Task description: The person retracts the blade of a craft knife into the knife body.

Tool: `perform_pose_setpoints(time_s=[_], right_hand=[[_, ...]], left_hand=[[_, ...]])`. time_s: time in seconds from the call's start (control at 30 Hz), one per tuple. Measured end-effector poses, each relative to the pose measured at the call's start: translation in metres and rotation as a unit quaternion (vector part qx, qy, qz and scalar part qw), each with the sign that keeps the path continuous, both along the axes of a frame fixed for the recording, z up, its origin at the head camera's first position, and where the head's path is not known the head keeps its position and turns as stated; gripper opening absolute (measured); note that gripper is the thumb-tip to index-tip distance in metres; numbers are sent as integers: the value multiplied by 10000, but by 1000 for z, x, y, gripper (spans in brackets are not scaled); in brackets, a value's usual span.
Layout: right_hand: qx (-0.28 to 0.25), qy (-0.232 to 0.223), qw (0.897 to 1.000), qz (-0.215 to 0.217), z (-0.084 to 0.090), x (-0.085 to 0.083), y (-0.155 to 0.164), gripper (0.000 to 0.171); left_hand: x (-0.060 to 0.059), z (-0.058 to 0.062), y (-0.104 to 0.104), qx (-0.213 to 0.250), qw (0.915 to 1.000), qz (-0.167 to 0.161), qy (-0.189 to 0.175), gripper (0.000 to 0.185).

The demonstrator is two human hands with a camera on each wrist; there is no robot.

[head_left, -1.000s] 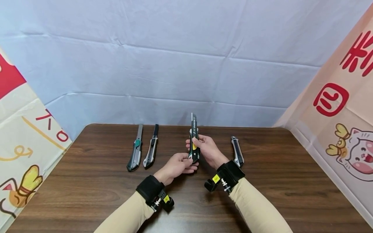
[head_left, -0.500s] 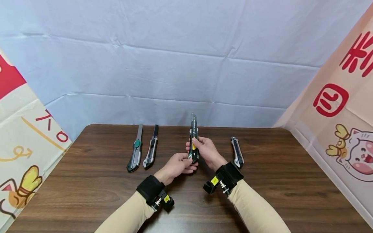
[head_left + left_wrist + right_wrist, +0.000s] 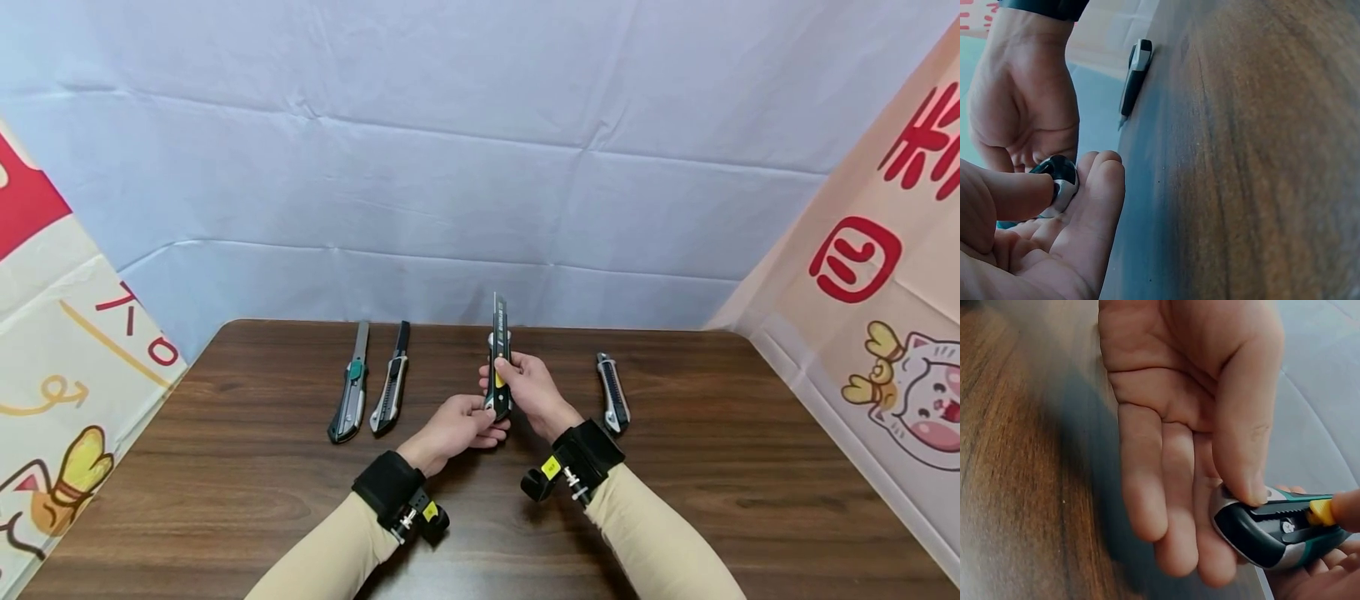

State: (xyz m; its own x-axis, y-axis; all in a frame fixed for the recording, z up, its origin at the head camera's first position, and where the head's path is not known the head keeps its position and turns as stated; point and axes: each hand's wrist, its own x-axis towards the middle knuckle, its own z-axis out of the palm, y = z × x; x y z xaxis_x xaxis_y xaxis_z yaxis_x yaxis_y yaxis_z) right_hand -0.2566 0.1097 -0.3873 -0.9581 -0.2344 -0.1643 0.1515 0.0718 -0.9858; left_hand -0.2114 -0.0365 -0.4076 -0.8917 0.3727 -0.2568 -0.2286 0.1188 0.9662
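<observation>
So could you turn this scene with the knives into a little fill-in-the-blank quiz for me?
1. Both hands hold one utility knife, whose slider button is coloured ____.
2. The number of knives lying on the table is ____.
3. The left hand pinches the knife's ____ end, nearest the person.
4. The lone knife beside the right hand lies on the person's ____ side.

Missing words: yellow; three; butt; right

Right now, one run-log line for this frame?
left hand: pinches butt of held utility knife | right hand: grips its body, thumb at yellow slider | blade: out | table: three other knives lying
</observation>
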Motion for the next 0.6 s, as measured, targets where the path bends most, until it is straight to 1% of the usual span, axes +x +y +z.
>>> perform_pose_setpoints(time_s=[0.23,0.6], right_hand=[[27,-45,10000,32,0,0,0,39],[33,-55,9999,82,3,1,2,39]], left_hand=[[0,0,0,-79,10000,-11,52,34],[1,2,1,-89,9999,-52,16,35]])
